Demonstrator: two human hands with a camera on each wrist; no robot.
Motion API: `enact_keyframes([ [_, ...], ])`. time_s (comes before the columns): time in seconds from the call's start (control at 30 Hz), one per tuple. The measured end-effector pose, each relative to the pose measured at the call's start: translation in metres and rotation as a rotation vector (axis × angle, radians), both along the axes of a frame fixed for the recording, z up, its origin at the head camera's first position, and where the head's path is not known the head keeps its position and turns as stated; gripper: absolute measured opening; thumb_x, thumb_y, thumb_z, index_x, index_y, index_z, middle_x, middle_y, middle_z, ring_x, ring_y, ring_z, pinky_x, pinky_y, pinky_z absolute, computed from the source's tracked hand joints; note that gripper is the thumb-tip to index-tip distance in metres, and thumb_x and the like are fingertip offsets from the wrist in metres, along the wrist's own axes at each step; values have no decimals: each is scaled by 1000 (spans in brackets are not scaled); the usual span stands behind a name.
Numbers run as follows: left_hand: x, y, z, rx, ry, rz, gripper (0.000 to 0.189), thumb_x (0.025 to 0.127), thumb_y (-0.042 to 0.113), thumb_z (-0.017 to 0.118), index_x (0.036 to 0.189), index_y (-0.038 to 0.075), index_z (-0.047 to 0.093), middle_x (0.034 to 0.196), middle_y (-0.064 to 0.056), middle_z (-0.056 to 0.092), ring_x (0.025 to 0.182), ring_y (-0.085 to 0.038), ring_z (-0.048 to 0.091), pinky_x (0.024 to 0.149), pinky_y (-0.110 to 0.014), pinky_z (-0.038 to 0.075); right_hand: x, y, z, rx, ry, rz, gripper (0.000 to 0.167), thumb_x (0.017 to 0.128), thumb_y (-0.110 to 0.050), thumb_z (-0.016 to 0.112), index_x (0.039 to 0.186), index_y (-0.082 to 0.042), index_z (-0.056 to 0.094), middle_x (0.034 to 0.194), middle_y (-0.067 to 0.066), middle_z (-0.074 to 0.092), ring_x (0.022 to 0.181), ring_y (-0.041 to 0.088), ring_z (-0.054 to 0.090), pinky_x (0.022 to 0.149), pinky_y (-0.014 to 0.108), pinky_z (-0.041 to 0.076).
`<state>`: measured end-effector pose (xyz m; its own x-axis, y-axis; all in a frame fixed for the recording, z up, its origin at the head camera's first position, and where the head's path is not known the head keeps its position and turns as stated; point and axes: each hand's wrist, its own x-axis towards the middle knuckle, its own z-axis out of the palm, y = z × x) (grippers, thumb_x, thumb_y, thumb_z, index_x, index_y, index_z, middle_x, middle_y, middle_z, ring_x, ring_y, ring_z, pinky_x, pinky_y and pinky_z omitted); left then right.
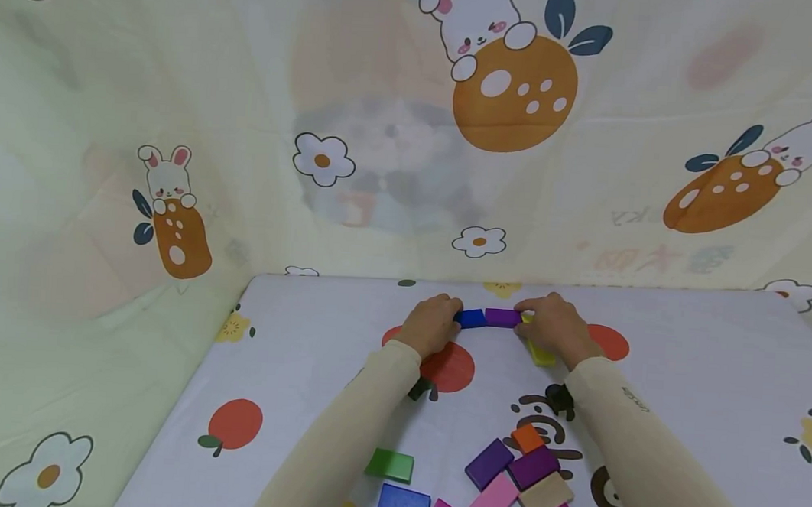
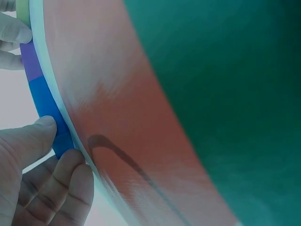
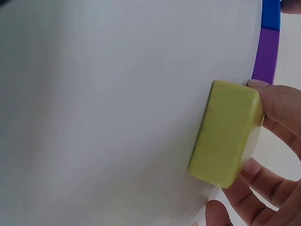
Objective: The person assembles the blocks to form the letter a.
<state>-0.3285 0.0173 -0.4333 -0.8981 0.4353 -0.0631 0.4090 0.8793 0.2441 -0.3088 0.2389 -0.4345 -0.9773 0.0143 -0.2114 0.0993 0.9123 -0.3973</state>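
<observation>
Toward the back of the white cloth, a blue block (image 1: pixel 472 318) and a purple block (image 1: pixel 502 318) lie end to end in a short row. The left hand (image 1: pixel 433 324) pinches the blue end of the row between thumb and fingers, as the left wrist view shows. At the row's other end, the right hand (image 1: pixel 555 326) has its thumb by the purple block's end and grips a yellow block (image 3: pixel 225 134) between thumb and fingers. This yellow block sits at an angle to the row, partly hidden by the hand in the head view.
Nearer the front lie several loose blocks: green (image 1: pixel 391 465), blue (image 1: pixel 403 504), orange (image 1: pixel 528 438), tan (image 1: pixel 545 497), pink (image 1: pixel 494 501) and purple ones. A printed cloth wall (image 1: pixel 388 76) stands behind the table surface (image 1: pixel 701 407).
</observation>
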Motion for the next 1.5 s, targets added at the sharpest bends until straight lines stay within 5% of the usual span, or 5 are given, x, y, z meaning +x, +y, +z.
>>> enact_keyframes([
  [0.37, -1, 1, -2, -8, 8, 3, 33, 102, 24, 70, 134, 15, 68, 112, -2, 67, 94, -13, 59, 90, -25, 54, 2, 11, 5, -85, -60, -37, 76, 93, -34, 72, 152, 3, 43, 147, 33, 45, 125, 49, 45, 106, 66, 44],
  [0.67, 0, 0, -1, -3, -1, 10, 35, 101, 24, 71, 135, 16, 68, 114, -2, 68, 94, -13, 59, 90, -25, 55, 0, 12, 4, -75, -124, -32, 62, 94, -29, 73, 143, 4, 53, 135, 30, 55, 113, 44, 51, 94, 57, 52],
  [1.5, 0, -2, -2, 16, -6, 13, 36, 101, 24, 71, 136, 17, 67, 115, -1, 67, 96, -13, 59, 92, -26, 55, 2, 4, 3, -28, -42, -8, 46, 102, -26, 64, 140, -2, 62, 144, 29, 53, 125, 48, 47, 106, 65, 43],
])
